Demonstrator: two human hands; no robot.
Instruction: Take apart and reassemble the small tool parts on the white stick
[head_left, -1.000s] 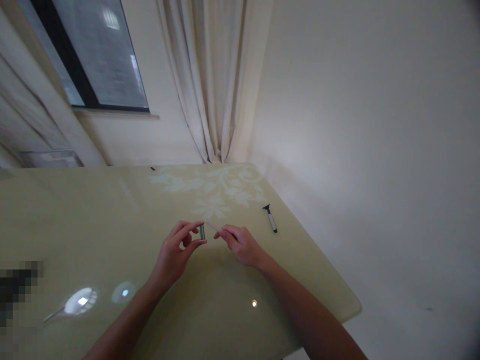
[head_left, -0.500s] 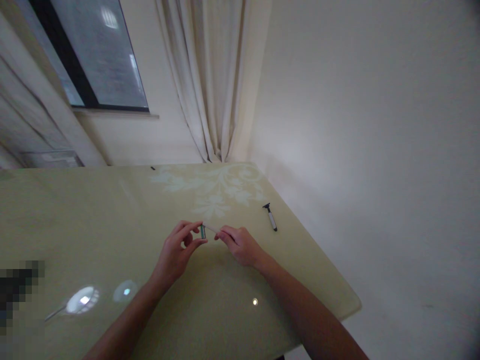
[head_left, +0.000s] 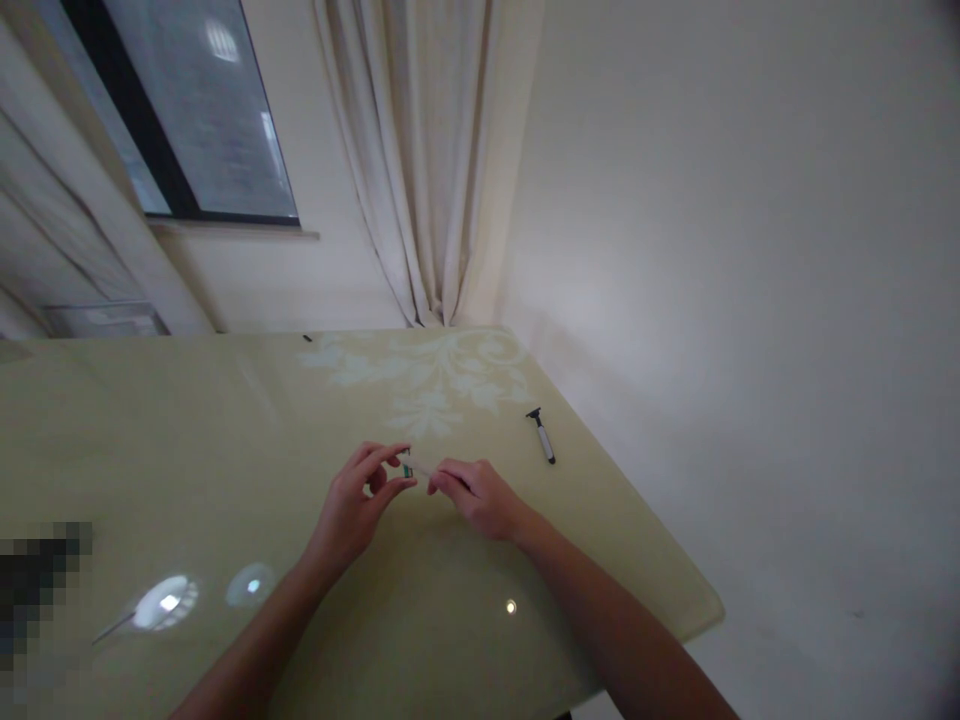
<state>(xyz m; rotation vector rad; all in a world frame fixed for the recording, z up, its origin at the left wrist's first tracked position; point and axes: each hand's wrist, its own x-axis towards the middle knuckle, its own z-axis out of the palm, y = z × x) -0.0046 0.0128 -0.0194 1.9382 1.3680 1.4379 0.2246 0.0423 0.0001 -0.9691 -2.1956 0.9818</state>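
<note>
Over the table, my left hand (head_left: 361, 497) pinches a small razor cartridge (head_left: 408, 469) with a green face and dark edges between thumb and fingertips. The cartridge is held upright by its two ends. My right hand (head_left: 474, 492) is closed on a thin whitish stick (head_left: 423, 469), whose tip lies against the middle of the green face. Its exact kind is too small to tell, and the right fingers hide its other end. To the right of my right hand, a razor (head_left: 544, 437) with a grey and black handle and a dark head lies on the table.
A glossy pale-green table (head_left: 420, 640) carries a white floral pattern. A tiny dark piece (head_left: 307, 338) lies near its far edge. At the lower left lies a thin stick (head_left: 112, 629) beside a bright reflection. Wall, curtains (head_left: 420, 160) and a window border the table.
The stick's tip has moved down from the upper end of the cartridge to its middle. My right hand has dropped very slightly, and my left hand has barely moved.
</note>
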